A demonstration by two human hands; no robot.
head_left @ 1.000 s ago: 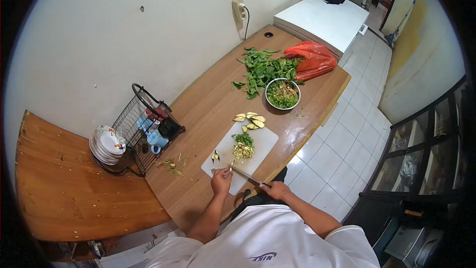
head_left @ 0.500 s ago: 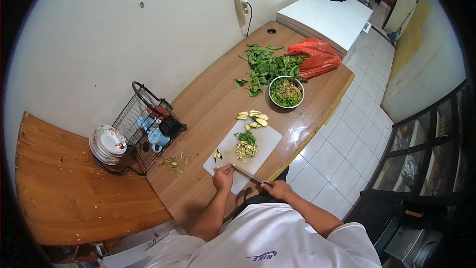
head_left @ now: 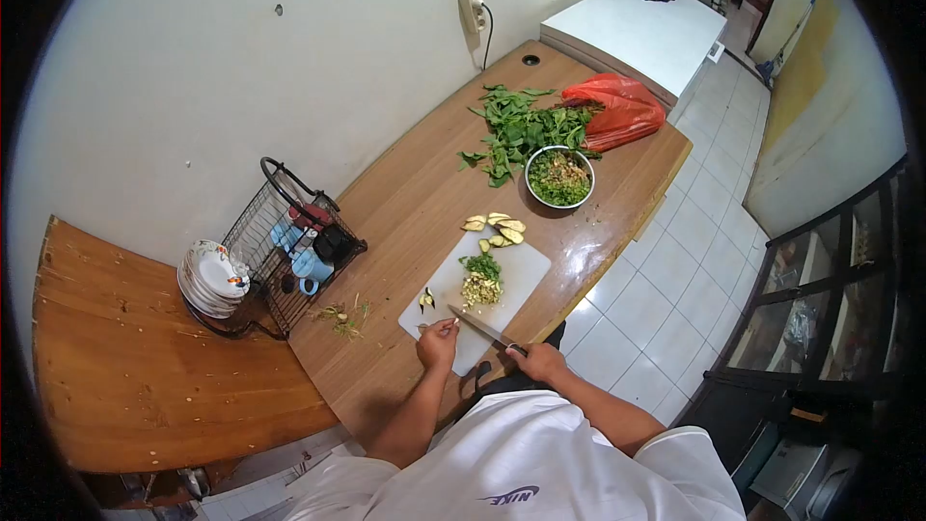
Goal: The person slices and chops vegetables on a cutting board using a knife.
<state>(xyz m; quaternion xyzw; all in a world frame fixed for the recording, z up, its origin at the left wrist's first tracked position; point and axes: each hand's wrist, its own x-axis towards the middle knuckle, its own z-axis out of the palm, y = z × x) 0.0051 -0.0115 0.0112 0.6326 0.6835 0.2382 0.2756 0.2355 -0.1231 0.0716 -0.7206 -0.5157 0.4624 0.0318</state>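
My right hand (head_left: 538,364) is closed around the dark handle of a knife (head_left: 487,330), whose blade points up and left over the white cutting board (head_left: 526,275). My left hand (head_left: 438,344), at the board's lower left edge, pinches a small pale piece (head_left: 455,321) close to the blade. Just beyond the knife tip lies a heap of finely chopped pale bits (head_left: 481,290), with chopped greens (head_left: 479,266) touching it. A few dark-edged pale pieces (head_left: 426,300) rest on the board's left side. Sliced eggplant-like pieces (head_left: 497,227) lie at its far end.
Farther back are a bowl of chopped greens (head_left: 559,195), leafy greens (head_left: 521,125) and a red plastic bag (head_left: 622,111). To the left stand a wire rack (head_left: 253,222) with cups (head_left: 311,268) and stacked plates (head_left: 214,275). Plant scraps (head_left: 342,316) lie beside the board.
The knife blade has lifted and turned slightly, its tip now pointing farther up beside the chopped heap. My left hand has shifted slightly, and the pale piece shows at its fingertips.
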